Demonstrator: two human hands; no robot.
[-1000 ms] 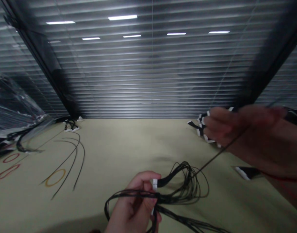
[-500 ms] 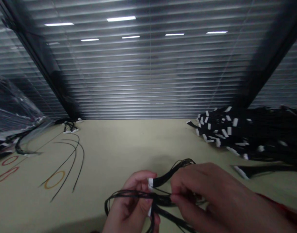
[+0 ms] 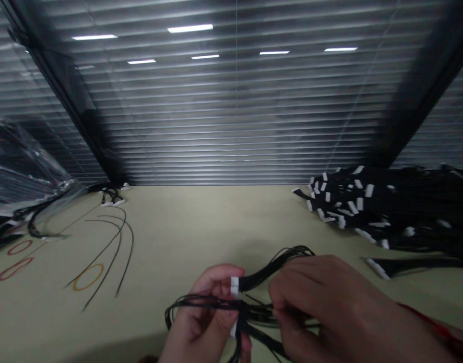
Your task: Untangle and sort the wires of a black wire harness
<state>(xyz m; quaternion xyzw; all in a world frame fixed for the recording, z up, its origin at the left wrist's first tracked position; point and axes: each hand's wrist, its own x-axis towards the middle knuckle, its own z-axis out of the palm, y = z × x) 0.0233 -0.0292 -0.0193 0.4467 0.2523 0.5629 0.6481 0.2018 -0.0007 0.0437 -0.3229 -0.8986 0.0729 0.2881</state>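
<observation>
At the bottom middle, my left hand [image 3: 205, 322] is closed on a black wire harness [image 3: 259, 278] with white connectors [image 3: 235, 286]. One connector sits by the index fingertip, another lower under the thumb. A loop of thin black wires passes over the left fingers. My right hand [image 3: 322, 302] is closed too, its thumb and index finger pinching thin black wires of the same harness just right of the connectors. What lies behind the right fingers is hidden.
A large pile of black harnesses with white connectors [image 3: 352, 201] lies at the right, one separate harness [image 3: 416, 264] before it. At left are loose black wires [image 3: 120, 247], a yellow rubber band [image 3: 88, 277], red bands [image 3: 15, 268] and clear plastic wrap [image 3: 23, 161]. Blinds [image 3: 224, 126] stand behind the table.
My right hand has shifted slightly right, and the wires between the hands look more spread. My left hand keeps its hold almost unmoved. The whole view has shifted a little.
</observation>
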